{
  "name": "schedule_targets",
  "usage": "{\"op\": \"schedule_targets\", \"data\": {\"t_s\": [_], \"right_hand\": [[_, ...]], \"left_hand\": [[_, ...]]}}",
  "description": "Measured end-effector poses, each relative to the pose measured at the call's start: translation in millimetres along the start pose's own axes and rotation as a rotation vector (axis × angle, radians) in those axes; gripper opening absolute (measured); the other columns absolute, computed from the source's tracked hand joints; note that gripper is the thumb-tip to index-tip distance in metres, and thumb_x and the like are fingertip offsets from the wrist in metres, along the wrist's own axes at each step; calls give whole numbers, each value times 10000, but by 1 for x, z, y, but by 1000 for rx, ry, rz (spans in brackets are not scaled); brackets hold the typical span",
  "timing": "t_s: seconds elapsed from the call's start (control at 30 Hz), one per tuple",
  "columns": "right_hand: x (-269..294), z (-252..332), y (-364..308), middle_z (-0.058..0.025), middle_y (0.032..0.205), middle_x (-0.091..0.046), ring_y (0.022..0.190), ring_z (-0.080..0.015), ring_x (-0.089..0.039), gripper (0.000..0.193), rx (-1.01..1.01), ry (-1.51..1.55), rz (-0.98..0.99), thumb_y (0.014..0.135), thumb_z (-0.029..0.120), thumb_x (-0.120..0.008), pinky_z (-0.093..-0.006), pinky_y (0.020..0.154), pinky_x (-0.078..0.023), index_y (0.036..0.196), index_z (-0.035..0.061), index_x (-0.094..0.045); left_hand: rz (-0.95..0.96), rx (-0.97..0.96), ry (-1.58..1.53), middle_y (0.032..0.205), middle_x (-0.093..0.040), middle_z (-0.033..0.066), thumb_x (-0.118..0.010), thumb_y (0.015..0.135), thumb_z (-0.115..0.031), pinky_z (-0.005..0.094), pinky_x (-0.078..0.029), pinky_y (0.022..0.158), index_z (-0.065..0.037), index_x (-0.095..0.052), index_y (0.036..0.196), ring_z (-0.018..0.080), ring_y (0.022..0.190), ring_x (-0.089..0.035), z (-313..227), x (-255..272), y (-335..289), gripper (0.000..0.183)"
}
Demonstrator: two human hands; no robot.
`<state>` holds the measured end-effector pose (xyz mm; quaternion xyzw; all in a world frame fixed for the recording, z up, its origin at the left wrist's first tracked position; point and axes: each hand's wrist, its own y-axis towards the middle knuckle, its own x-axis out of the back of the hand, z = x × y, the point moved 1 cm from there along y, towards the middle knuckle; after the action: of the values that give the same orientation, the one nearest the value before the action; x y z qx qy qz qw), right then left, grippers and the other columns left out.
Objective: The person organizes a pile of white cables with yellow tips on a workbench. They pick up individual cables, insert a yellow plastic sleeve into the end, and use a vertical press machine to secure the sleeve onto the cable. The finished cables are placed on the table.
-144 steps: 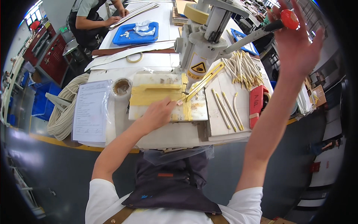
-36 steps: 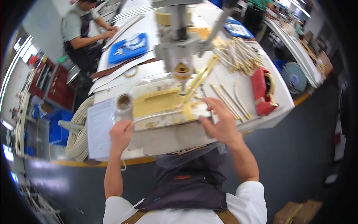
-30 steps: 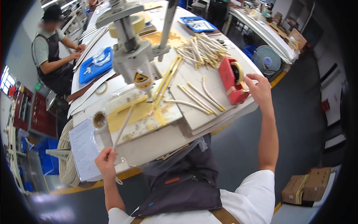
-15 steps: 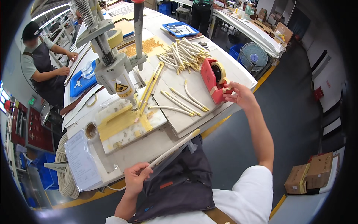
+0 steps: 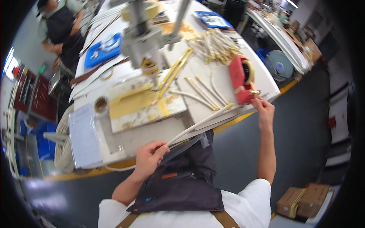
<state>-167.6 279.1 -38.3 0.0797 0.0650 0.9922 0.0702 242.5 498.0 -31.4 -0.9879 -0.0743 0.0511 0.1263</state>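
Note:
My left hand (image 5: 151, 159) is closed round a long white cord (image 5: 190, 130), which slants up to the right. Its yellow-taped tip ends just short of the red tape dispenser (image 5: 237, 78). My right hand (image 5: 265, 111) is at the dispenser's front edge, its thumb and fingers pinching the free end of the yellowish masking tape; the pinched piece is mostly hidden. The tape roll (image 5: 249, 71) sits in the dispenser. To its left, several short cord pieces (image 5: 203, 91) with yellow-taped ends lie on the board, and a big heap of similar pieces (image 5: 213, 45) lies behind.
A bench press (image 5: 142, 45) stands over a yellow-taped white slab (image 5: 129, 106). Left of it are a plastic-covered paper sheet (image 5: 84, 131), a coil of cord (image 5: 64, 146) and a blue tray (image 5: 102, 51). A fan (image 5: 279, 65) stands right of the table. Another person (image 5: 62, 26) stands far left.
The view has shifted, so the table sits further right and higher. My left hand has brought the cord's tip nearer the dispenser. My right hand's fingers have closed at the tape's end.

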Motion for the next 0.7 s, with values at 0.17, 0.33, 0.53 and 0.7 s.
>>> {"op": "schedule_targets", "data": {"t_s": [0.17,0.33,0.53,0.7], "right_hand": [[37,-44,-7,-109,1067,-704,884,-117,-637,175,-88,-138,-2,935,84,-678,-254,813,-522,849,-67,-696],[-54,47,-84,-143,968,-708,778,-176,-692,123,98,230,146,938,54,-622,-274,671,-564,864,-26,-680],[-171,94,-168,-68,676,-687,589,-97,-654,152,221,-144,763,885,72,-733,-232,533,-495,789,-15,-654],[-189,85,-175,-50,623,-666,532,-83,-625,164,239,-127,703,877,77,-749,-230,500,-475,775,-11,-655]], "left_hand": [[32,-38,-54,877,-710,66,-661,969,-113,195,-449,543,43,-693,1111,46,636,-539,-4,-2,-2,214],[37,-182,25,921,-685,37,-639,994,-143,191,-452,566,39,-683,1131,45,637,-538,-3,1,-7,232],[24,-206,10,927,-651,49,-637,977,-67,240,-468,671,36,-680,1124,73,777,-581,-4,-13,-11,185],[-38,-384,126,930,-661,84,-643,960,-51,258,-479,632,25,-684,1108,107,723,-593,-1,-15,-14,171]]}}
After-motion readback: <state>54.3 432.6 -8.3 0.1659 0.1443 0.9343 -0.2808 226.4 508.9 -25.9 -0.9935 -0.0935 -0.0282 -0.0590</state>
